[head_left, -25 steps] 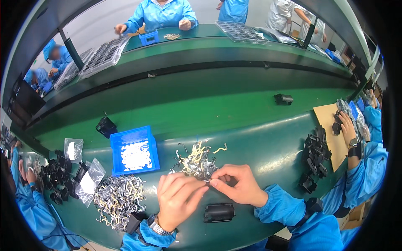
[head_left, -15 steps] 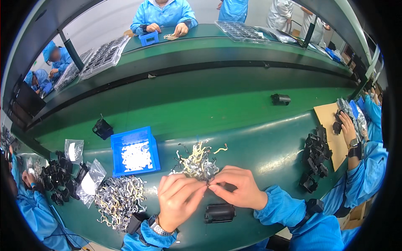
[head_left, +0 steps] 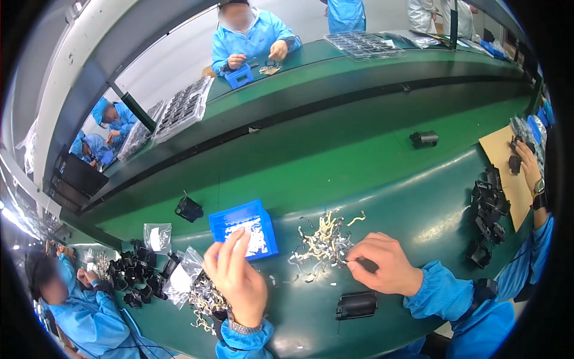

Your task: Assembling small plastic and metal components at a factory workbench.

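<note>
My left hand (head_left: pixel 236 276) reaches to the near edge of a blue bin (head_left: pixel 272 230), fingers stretched out and slightly apart, with nothing visible in them. Small white pieces (head_left: pixel 256 242) lie heaped in that bin. My right hand (head_left: pixel 385 264) is closed in a pinch beside a loose pile of short yellow, white and grey wires (head_left: pixel 326 239). Whatever its fingertips hold is too small and dark to name. Just below the right hand lies a black plastic housing (head_left: pixel 357 306) on the green table. My left wrist partly covers a second heap of short wires (head_left: pixel 206 299).
Black housings (head_left: pixel 140 269) and clear plastic bags (head_left: pixel 184 275) lie at the left. More black parts (head_left: pixel 490 206) stand beside a cardboard sheet (head_left: pixel 508 179) at the right, where a co-worker's hand (head_left: pixel 528 164) is busy. A raised green shelf (head_left: pixel 359 69) runs across the back.
My hands were together at the wire pile and have parted. The left has moved to the blue bin with its fingers opened out; the right stays at the pile. The whole view has shifted.
</note>
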Motion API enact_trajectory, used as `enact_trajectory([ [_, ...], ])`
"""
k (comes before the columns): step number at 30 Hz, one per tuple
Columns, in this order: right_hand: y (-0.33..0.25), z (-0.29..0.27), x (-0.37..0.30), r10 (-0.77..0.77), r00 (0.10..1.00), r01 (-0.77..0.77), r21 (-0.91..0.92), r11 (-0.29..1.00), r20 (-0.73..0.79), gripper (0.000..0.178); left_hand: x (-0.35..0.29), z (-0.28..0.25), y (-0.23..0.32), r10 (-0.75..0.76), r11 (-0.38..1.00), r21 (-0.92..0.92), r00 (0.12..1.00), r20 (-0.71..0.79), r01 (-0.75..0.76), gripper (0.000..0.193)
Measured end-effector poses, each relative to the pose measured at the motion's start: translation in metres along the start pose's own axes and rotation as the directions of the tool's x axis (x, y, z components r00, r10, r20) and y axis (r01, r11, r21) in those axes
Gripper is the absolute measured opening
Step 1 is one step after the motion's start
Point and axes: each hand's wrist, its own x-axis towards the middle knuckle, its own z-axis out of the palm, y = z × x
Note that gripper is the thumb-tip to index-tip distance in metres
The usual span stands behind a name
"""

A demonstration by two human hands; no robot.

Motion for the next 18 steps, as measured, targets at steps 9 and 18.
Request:
enact_trajectory([
  [9, -0.014, -0.006, 0.007, -0.265, 0.941, 0.319, -0.294, 0.901, 0.21, 0.017, -0.031, 0.016, 0.043, 0.347, 0.837, -0.487, 0.929, 0.124, -0.248, 0.031],
  [18, -0.01, -0.013, -0.003, 0.008, 0.977, -0.072, 0.294, 0.953, 0.213, 0.016, -0.035, 0.024, 0.044, 0.136, 0.615, -0.772, 0.943, 0.303, 0.16, 0.014],
])
